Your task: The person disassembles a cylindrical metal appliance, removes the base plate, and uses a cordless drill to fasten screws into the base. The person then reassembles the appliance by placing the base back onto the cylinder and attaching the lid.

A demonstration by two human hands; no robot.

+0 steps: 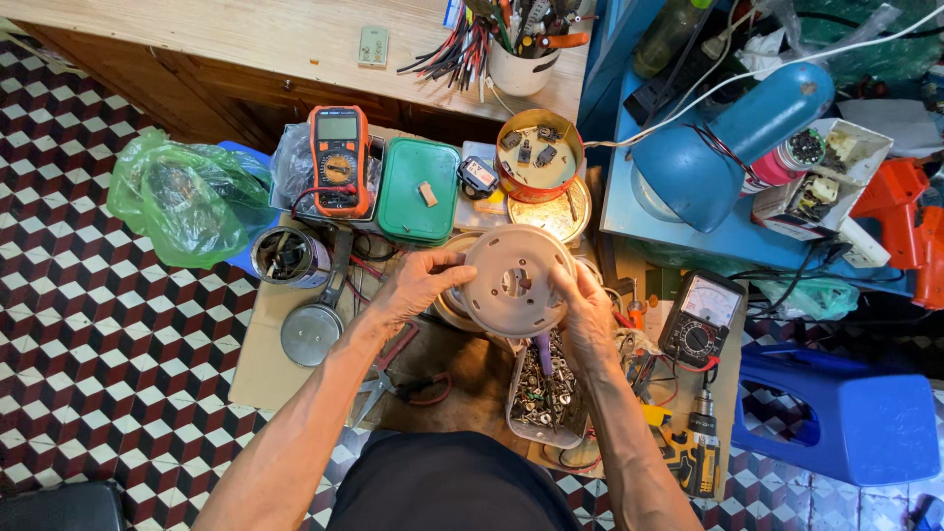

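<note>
Forearms reach in from bottom of frame; left hand and right hand both clamp rim of round pale disc, held level above cluttered floor workspace. Grip firm, fingers curled over opposite edges. Directly beneath: tray of screws. Slip risk: disc drops, scatters screws. Analog meter just right, orange multimeter well behind; elbow swing could knock nearer one.

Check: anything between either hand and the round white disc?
Nothing visible. The left hand grips the round white disc at its left rim and the right hand at its right rim, both in direct contact, above the tray of screws.
</note>
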